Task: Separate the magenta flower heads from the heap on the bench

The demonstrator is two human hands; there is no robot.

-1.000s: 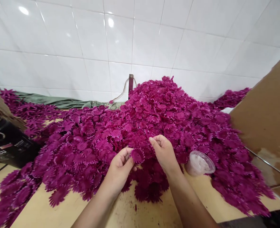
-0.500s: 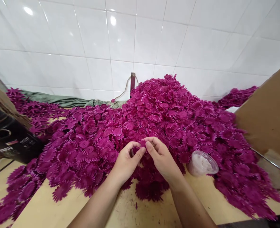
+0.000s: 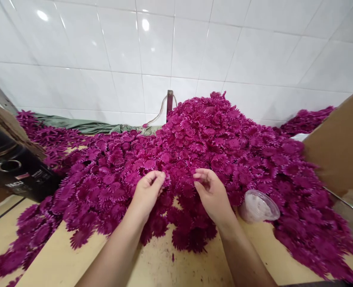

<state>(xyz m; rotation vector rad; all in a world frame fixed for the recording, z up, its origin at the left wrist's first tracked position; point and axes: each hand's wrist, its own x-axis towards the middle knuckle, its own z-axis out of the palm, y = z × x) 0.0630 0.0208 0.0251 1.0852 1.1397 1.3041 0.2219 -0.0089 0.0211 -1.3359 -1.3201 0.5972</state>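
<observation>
Over the front of a broad heap of magenta artificial flowers (image 3: pixel 221 135), both my hands are held apart. On the left, my left hand (image 3: pixel 150 190) is closed, thumb pressed against the fingers, with a magenta flower (image 3: pixel 166 179) at its fingertips; most of that flower blends into the heap behind. My right hand (image 3: pixel 212 195) has its fingers curled and its thumb slightly apart from them, with no flower plainly between. Just to its right stands a clear plastic cup (image 3: pixel 257 206) with whitish contents, tilted against the flowers.
Flowers spread across the pale wooden tabletop (image 3: pixel 161 265). A black bucket (image 3: pixel 17 171) with a metal ring stands at the left, a cardboard box (image 3: pixel 340 147) at the right. White tiled wall (image 3: pixel 194 48) closes off the back, with green cloth (image 3: pixel 83 125) along its foot.
My hands were together, pinching a flower between them. They have moved apart, the left one leftward and the right one rightward, and the right thumb has come away from its fingers.
</observation>
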